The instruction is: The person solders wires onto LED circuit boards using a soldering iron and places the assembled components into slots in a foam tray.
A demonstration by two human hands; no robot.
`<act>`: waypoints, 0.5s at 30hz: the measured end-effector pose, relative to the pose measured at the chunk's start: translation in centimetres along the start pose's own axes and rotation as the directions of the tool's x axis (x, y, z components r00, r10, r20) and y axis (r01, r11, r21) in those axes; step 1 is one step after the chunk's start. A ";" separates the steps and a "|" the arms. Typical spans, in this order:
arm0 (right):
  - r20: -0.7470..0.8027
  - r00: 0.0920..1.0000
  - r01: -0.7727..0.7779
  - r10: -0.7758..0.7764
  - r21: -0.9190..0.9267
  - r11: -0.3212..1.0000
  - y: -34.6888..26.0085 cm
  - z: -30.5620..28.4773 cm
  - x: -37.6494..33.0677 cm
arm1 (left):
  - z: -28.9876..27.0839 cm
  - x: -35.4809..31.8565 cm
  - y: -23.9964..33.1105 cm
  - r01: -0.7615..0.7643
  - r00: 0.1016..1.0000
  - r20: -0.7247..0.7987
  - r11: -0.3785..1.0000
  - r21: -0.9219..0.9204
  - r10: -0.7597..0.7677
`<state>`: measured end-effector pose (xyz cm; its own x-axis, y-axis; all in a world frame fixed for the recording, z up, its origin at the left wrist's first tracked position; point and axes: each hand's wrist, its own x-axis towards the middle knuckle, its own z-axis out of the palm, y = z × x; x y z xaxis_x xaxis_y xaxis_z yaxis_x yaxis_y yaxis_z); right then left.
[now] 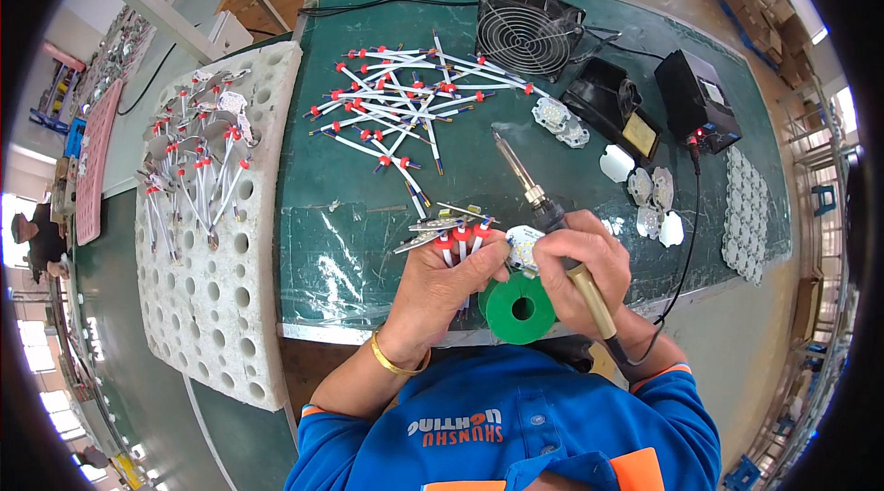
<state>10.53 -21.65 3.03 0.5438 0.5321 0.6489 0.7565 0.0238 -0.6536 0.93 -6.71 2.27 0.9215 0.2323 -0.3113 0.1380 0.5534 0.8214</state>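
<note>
My left hand [444, 281] is closed around several white cables with red rings [460, 237], and thin silvery round plates [425, 235] lie at their upper ends. In my right hand [589, 263] is a soldering iron [582, 284], its metal tip pointing up and left, away from me over the table. A small white LED board [523, 246] sits between my hands, at the fingertips of the right one; I cannot tell which hand bears it. Just below it stands a green spool [521, 309], partly covered by my right fingers.
Loose white cables [396, 95] with red rings spread over the green table [331, 261]. Beyond are a black fan [527, 29], an iron stand with sponge [612, 109] and a black power unit [697, 99]. LED boards [650, 189] lie right; a white foam block [198, 307] stands left.
</note>
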 end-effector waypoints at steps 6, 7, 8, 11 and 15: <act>0.051 0.999 0.002 -0.003 0.033 0.999 0.2 -0.8 0.5 | -0.6 0.1 0.8 -0.024 0.989 0.147 0.995 0.099 0.009; 0.077 0.997 0.018 -0.023 0.070 0.997 0.1 -0.9 0.7 | -1.0 0.2 0.9 -0.025 0.986 0.168 0.993 0.118 0.005; 0.078 0.997 0.017 -0.023 0.071 0.997 -0.1 -1.1 0.8 | -1.3 0.4 1.0 -0.033 0.979 0.201 0.996 0.081 0.016; 0.132 0.988 -0.104 0.076 0.226 0.969 -0.3 -1.5 1.0 | -1.9 1.3 1.3 -0.093 0.948 0.313 0.990 0.110 0.055; 0.096 0.991 -0.122 0.096 0.317 0.941 -0.2 -0.9 0.6 | -1.7 1.8 1.2 -0.039 0.954 0.299 0.996 0.079 0.013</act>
<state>11.03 -22.11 3.96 0.5763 0.6108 0.5429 0.5303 0.2259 -0.8171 2.11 -4.28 1.88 0.9896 -0.0099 -0.1433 0.1305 0.4790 0.8681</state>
